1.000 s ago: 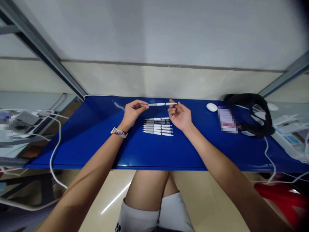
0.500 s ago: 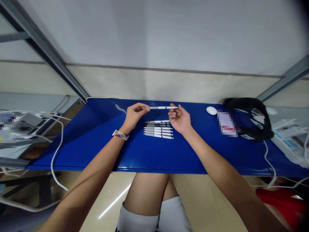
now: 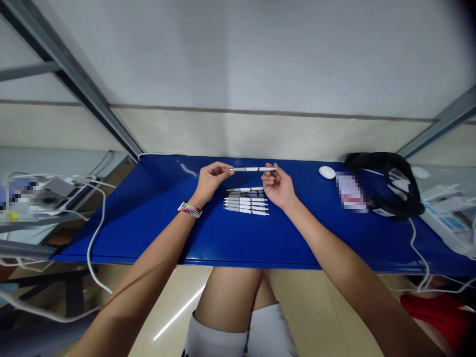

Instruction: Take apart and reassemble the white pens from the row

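A white pen (image 3: pixel 253 169) is held level above the blue table (image 3: pixel 156 218), one end in each hand. My left hand (image 3: pixel 210 182) pinches its left end, fingers closed, a coloured band on the wrist. My right hand (image 3: pixel 277 187) pinches the right end with fingertips, palm turned up. Just below the hands, a tidy row of several white and grey pens (image 3: pixel 245 201) lies on the table, side by side.
A white oval mouse (image 3: pixel 327 172) and a black headset with cables (image 3: pixel 390 186) sit at the right. White cables (image 3: pixel 91 233) hang off the left edge beside a cluttered shelf. Metal frame bars (image 3: pixel 82 84) slope at both sides. A white box (image 3: pixel 449 220) is at far right.
The view has shifted slightly; the hands and the held pen sit a little lower and to the right in the picture. Both hands keep the same grip on the pen.
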Demonstrator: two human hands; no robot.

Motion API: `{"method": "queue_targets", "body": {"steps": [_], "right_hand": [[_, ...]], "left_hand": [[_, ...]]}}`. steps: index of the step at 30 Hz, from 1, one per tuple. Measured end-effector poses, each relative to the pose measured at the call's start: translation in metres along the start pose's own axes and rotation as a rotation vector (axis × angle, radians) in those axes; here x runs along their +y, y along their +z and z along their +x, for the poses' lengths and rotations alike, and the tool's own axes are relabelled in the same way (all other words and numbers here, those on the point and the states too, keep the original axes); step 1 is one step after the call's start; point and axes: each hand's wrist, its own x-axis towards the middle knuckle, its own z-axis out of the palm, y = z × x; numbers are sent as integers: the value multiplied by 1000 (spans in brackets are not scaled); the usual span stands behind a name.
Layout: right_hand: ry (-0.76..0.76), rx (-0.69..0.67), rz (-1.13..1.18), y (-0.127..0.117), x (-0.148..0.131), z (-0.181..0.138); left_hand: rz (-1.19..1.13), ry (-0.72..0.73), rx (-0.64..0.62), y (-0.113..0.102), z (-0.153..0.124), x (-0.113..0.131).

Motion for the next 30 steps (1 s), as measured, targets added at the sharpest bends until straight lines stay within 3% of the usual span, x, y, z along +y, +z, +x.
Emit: {"method": "queue_targets", "body": {"steps": [30], "right_hand": [[-24,-7,22,-1,1,0]], "left_hand": [[7,-7,-16,0,-2,-1]]}}
